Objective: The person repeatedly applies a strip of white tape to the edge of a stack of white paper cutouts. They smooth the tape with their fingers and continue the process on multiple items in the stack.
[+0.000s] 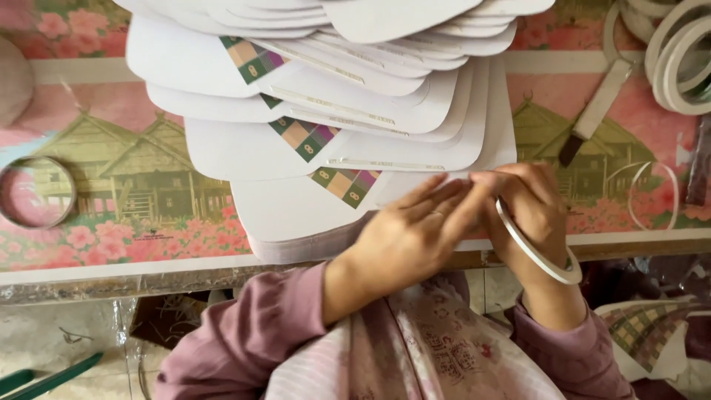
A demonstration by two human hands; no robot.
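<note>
Left hand and right hand meet fingertip to fingertip over the nearest white card of a fanned stack on the worktop. A white tape ring hangs around the right hand. Further tape rolls lie at the far right, a clear ring at the left.

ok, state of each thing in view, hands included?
left hand: fingers pressed on the edge of the nearest card
right hand: pinching at the same edge, white tape ring around the wrist
white cards: fanned in an overlapping stack on the table
tape rolls: piled at far right
knife: lying flat, untouched
clear tape roll: flat at left
</note>
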